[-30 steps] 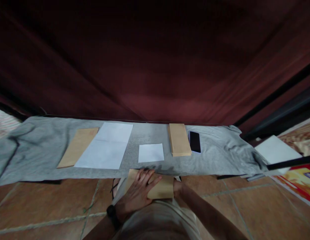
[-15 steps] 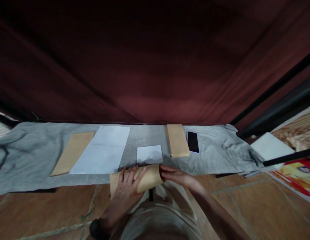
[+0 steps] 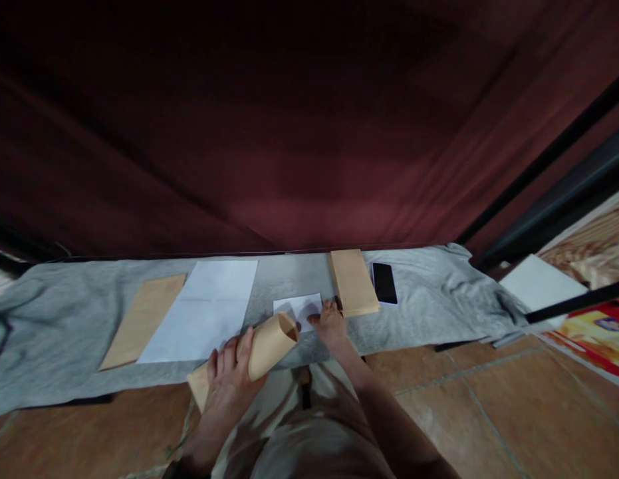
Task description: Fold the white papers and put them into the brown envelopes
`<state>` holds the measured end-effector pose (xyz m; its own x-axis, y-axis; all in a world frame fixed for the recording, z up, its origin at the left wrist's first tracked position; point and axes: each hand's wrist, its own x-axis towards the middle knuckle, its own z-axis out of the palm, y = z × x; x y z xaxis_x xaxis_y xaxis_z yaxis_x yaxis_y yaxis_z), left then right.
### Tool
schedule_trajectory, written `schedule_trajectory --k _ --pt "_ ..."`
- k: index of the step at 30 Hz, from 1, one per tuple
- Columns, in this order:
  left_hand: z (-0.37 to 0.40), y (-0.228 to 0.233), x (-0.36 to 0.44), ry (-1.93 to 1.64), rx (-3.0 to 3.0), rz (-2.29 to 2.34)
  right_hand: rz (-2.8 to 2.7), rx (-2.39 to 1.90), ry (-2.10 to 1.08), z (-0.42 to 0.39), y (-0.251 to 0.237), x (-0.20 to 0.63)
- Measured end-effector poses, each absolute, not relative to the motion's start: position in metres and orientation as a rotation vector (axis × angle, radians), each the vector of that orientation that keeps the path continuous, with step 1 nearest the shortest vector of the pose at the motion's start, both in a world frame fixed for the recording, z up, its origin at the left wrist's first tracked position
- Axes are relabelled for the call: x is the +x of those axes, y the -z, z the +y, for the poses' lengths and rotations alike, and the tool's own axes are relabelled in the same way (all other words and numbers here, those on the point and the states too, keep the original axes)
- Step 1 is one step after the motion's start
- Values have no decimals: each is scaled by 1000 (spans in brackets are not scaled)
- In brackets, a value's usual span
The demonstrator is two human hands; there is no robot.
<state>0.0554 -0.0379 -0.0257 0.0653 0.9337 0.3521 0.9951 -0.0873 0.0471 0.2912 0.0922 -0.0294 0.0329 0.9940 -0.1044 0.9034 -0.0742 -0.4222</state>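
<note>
My left hand is wrapped round a brown paper envelope, which bows into a tube with its open mouth tilted up to the right. My right hand has reached the right edge of a small folded white paper on the grey cloth, thumb over the paper and fingers bent at its edge. Just right of that hand lies a stack of brown envelopes. Left of the small paper are a large white sheet with a crease across it and a single flat brown envelope.
A phone lies face up beside the envelope stack. The grey cloth covers a narrow surface against a dark red curtain. At right stand a black bar, a white panel and a red-yellow printed package.
My right hand has left the envelope's mouth and moved forward to the small white paper. My left hand has shifted left with the envelope, whose open end now points up and right.
</note>
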Motion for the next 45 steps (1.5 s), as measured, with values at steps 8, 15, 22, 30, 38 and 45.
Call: schedule_trajectory --k 8,15,22,30,38,45 --pt "-38 33 50 419 -2123 -2047 -1803 -2027 -722 100 34 292" --pt "-36 31 52 425 -2128 -2055 -1720 -1812 -818 98 42 304" --pt "-35 29 52 443 -2129 -2091 -1536 -1601 -910 83 35 326" --pt "-32 26 55 437 -2126 -2133 -1344 -1339 -892 71 15 347" --pt "-30 28 54 384 -2122 -2109 -1624 -1326 -887 71 22 356" --pt "-29 29 54 371 -2121 -2075 -1704 -1446 -1180 85 14 368"
